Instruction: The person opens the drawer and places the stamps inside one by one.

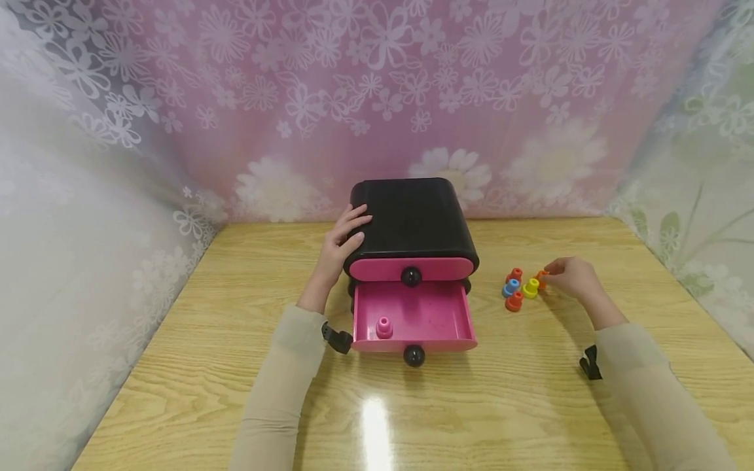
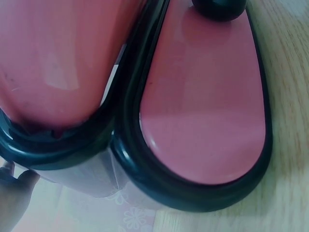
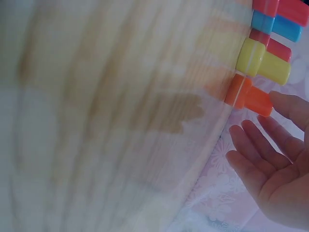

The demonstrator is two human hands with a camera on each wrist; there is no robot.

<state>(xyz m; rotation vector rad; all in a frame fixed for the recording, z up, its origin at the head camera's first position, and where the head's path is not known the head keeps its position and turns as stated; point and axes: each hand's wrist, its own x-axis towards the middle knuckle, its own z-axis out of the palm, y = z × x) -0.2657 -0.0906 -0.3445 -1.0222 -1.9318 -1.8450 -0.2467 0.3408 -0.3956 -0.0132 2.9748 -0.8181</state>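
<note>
A black toy drawer cabinet (image 1: 412, 216) stands with its upper pink drawer (image 1: 377, 269) closed and its lower pink drawer (image 1: 436, 314) pulled out. Inside that lower drawer, near the front left, a pink stepped plastic peg (image 1: 384, 328) stands upright. My left hand (image 1: 341, 242) rests on the cabinet's left side and top edge, fingers extended. To the right, my right hand (image 1: 571, 278) pinches the narrow top of an orange peg (image 3: 258, 101) between thumb and forefinger. The orange peg's base appears to be on the table; the other fingers are spread loosely.
Left of the orange peg sit a yellow peg (image 1: 531, 288), a blue peg (image 1: 511, 288) and two red pegs, one nearer (image 1: 514, 302) and one farther back (image 1: 516, 274). Flowered cloth (image 1: 377, 111) hangs behind the wooden table (image 1: 265, 275) and along both sides.
</note>
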